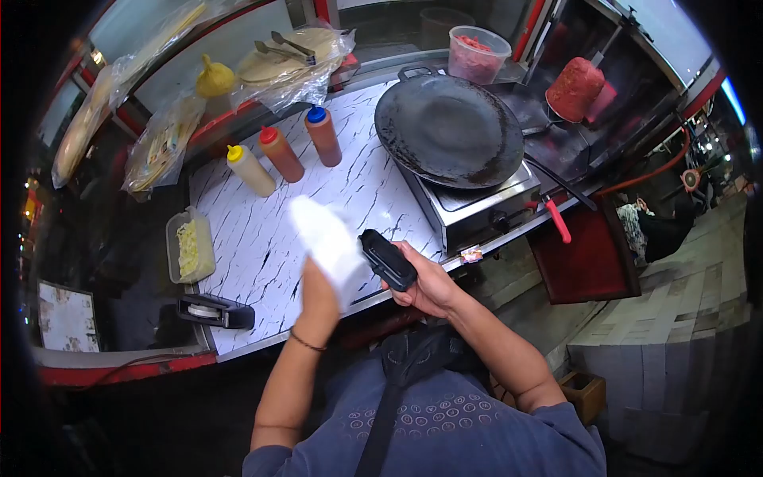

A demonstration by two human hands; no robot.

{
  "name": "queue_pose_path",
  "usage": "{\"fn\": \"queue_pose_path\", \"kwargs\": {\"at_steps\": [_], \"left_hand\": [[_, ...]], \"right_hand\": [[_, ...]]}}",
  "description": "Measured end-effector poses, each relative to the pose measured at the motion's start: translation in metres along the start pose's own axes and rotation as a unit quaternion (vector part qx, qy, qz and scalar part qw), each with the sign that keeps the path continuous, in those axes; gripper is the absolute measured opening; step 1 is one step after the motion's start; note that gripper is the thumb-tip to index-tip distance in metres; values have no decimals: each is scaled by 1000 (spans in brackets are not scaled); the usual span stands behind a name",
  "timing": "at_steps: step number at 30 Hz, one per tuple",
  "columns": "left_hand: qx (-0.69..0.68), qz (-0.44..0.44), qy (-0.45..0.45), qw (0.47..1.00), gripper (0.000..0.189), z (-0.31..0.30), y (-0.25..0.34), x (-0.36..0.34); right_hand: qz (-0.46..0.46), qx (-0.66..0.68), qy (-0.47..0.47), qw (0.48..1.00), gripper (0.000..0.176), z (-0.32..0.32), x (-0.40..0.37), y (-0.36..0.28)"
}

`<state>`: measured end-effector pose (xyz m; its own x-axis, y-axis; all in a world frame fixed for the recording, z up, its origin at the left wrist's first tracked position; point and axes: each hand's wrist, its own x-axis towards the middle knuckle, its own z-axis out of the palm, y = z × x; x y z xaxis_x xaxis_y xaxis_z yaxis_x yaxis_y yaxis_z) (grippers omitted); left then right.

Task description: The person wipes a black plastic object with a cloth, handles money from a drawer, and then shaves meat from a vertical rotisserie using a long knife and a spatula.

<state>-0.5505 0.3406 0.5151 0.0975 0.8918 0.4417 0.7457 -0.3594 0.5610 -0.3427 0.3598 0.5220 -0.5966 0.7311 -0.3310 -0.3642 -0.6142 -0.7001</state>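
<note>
My left hand (pixel 319 292) is closed around a white sheet (pixel 324 242), like paper or cloth, smeared by motion. It is held up over the front part of the marbled counter (pixel 246 230). My right hand (pixel 429 280), just beside it, grips a black oblong plastic case (pixel 389 261) with a hollow upper side; its fingers wrap the lower end. The white sheet comes close to the case's left side. Near my left hand, a black tape dispenser (pixel 216 311) lies at the counter's front left corner.
A flat black pan (pixel 449 127) sits on a gas stove (pixel 485 199), a red-handled knife (pixel 558 221) beside it. Sauce bottles (pixel 280 154) stand at the back left. A tub of shredded cabbage (pixel 191 246) is at left, flatbreads (pixel 290 60) behind, and a meat spit (pixel 575 89) at back right.
</note>
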Motion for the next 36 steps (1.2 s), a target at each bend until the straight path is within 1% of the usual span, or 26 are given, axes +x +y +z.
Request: {"fn": "queue_pose_path", "kwargs": {"at_steps": [1,2,3,5,6,8,9,11,12,16,17,18,19,21,22,23,25,26,27,28,29,31,33,34,35,36], "left_hand": [[-9,52,16,998,37,6,16,3],[-17,5,-49,999,37,6,31,5],[10,37,-89,995,40,-6,50,8],[2,93,-84,992,38,-3,41,5],[1,95,-88,992,38,3,31,3],[-58,35,-28,997,32,13,12,-1],[-58,37,-29,997,32,11,14,3],[13,91,69,993,30,7,20,10],[1,52,63,997,26,10,18,8],[-47,45,123,990,26,26,20,3],[-78,-16,172,982,25,27,24,3],[-109,-76,219,967,24,27,26,4],[-109,-75,218,967,24,27,25,4],[-123,-133,212,960,22,28,20,3],[-156,-151,202,955,12,28,20,3],[-157,-150,202,955,12,32,19,1],[-335,-213,205,895,12,41,17,-4],[-371,-226,177,883,18,42,17,-9],[-371,-226,176,883,18,39,21,-10],[-495,-289,152,805,19,34,27,-10],[-606,-345,125,706,23,31,31,-11],[-631,-347,109,686,26,28,27,-11],[-722,-329,104,600,28,24,29,-12],[-730,-331,90,592,29,26,19,-16],[-729,-331,91,592,29,28,13,-17],[-731,-344,90,582,29,30,8,-19]], "right_hand": [[0,-10,11,1000,43,3,1,3],[-11,-15,3,1000,41,1,5,8],[-13,-29,79,996,39,6,9,11],[-2,-29,72,997,39,7,6,12],[5,-31,66,997,38,9,3,11],[0,-58,18,998,37,9,0,12],[-6,-70,-5,998,37,7,0,15],[-3,-63,-14,998,36,5,-1,20],[-3,-62,-13,998,36,7,-1,20],[-31,-59,35,997,36,24,-1,17],[-36,-43,61,997,36,28,0,18],[-44,-59,45,996,38,27,1,21],[-46,-57,45,996,38,25,3,25],[-70,-154,63,984,41,25,5,29],[-59,-196,63,977,44,26,4,26],[-60,-197,64,977,44,26,5,28],[-151,-337,109,923,48,22,12,39],[-195,-395,131,888,50,19,15,45],[-195,-394,132,888,50,19,15,47],[-256,-461,126,840,52,18,14,49],[-314,-523,119,784,55,18,14,50],[-298,-554,131,766,61,25,7,43],[-223,-653,133,711,63,27,1,33],[-284,-667,132,677,66,21,3,38],[-284,-667,132,677,66,18,3,39],[-324,-688,127,637,66,17,3,40]]}}
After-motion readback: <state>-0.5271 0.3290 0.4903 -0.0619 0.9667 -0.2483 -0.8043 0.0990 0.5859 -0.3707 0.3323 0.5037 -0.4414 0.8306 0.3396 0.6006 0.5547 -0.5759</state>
